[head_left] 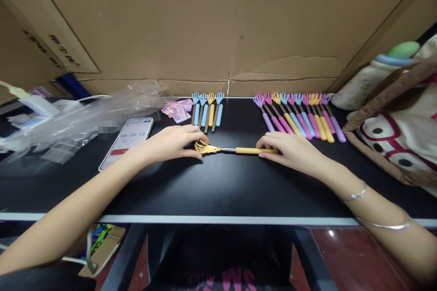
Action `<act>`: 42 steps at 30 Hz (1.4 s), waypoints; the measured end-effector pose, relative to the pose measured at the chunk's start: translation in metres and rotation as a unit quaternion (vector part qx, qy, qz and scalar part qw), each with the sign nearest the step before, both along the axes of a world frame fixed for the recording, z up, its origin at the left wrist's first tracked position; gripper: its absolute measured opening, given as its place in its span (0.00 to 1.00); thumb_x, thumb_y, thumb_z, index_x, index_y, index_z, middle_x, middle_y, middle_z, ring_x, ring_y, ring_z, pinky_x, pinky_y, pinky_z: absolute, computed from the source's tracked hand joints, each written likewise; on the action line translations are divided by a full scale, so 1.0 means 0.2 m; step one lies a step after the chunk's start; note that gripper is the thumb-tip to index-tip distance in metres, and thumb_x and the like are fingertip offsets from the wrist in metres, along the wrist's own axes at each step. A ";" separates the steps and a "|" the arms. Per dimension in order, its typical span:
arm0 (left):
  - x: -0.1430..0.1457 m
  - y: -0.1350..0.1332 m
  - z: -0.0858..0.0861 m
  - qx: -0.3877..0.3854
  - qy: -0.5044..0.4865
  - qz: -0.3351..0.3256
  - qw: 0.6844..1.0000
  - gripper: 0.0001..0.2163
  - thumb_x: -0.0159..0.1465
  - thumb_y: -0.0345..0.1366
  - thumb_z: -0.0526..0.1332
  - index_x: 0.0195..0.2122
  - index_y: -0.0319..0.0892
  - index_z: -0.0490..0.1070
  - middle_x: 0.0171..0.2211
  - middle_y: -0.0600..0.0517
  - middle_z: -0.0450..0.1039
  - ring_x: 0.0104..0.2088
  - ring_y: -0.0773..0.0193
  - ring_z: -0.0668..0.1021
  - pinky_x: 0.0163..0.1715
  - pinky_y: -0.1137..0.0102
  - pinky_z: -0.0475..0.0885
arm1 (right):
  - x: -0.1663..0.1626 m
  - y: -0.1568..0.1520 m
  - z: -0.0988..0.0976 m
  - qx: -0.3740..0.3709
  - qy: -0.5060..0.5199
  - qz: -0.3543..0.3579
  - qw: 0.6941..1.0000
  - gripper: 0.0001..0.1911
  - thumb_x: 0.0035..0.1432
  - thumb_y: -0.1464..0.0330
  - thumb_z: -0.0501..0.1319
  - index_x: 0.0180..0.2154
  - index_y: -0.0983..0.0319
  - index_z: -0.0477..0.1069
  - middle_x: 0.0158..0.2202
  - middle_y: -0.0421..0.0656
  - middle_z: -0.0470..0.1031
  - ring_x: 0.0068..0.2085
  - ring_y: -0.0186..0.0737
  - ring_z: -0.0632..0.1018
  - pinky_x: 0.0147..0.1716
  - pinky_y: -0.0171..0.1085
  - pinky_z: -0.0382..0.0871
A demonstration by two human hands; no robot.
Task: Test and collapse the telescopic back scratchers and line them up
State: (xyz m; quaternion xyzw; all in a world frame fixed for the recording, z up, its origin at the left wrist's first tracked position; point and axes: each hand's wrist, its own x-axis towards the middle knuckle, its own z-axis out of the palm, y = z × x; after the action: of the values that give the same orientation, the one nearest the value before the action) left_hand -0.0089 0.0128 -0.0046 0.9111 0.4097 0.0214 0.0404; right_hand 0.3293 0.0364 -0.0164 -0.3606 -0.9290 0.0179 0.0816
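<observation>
A yellow back scratcher [251,150] with a claw head and a short metal rod lies crosswise between my hands, just over the black tabletop. My left hand [174,142] pinches its claw end between thumb and fingers. Around the handle's far end my right hand [285,149] closes. Behind my left hand stand out a blue-and-yellow group of back scratchers [211,115], claws pointing away. A longer row of back scratchers [296,120] in purple, pink, yellow and blue lies beyond my right hand.
A phone [131,132] running a timer lies left, beside clear plastic bags [112,104]. Small pink cards [178,110] are near the cardboard wall [170,22]. At right are a bottle [370,79] and a cloth bag [399,141]. The table's pale front edge [218,219] runs across below.
</observation>
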 end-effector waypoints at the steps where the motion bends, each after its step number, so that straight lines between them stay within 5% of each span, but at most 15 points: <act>1: 0.00 0.00 0.00 -0.002 -0.002 -0.001 1.000 0.18 0.66 0.53 0.56 0.51 0.49 0.68 0.46 0.54 0.71 0.46 0.63 0.75 0.42 0.73 0.66 | 0.00 0.00 0.00 0.001 -0.001 0.002 1.000 0.06 0.62 0.63 0.58 0.37 0.58 0.69 0.33 0.40 0.72 0.32 0.35 0.72 0.28 0.34 0.58; 25: 0.03 -0.02 -0.04 0.057 0.004 -0.013 0.998 0.13 0.67 0.44 0.58 0.48 0.45 0.68 0.44 0.51 0.73 0.43 0.62 0.76 0.40 0.72 0.66 | -0.01 -0.04 0.04 -0.012 -0.019 0.018 1.000 0.05 0.62 0.64 0.56 0.37 0.58 0.67 0.33 0.40 0.74 0.31 0.36 0.73 0.28 0.33 0.57; 42: 0.04 -0.03 -0.03 0.066 0.017 -0.024 0.997 0.16 0.65 0.49 0.59 0.46 0.44 0.68 0.43 0.51 0.73 0.40 0.62 0.76 0.38 0.71 0.65 | 0.02 0.00 0.02 -0.020 -0.004 0.016 1.000 0.07 0.62 0.62 0.57 0.37 0.58 0.68 0.33 0.41 0.71 0.32 0.36 0.71 0.29 0.34 0.58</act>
State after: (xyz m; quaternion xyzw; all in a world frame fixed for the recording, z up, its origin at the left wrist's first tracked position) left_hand -0.0012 0.0077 -0.0109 0.9215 0.3861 0.0321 -0.0266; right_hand 0.3340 0.0360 -0.0122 -0.3475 -0.9343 0.0366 0.0703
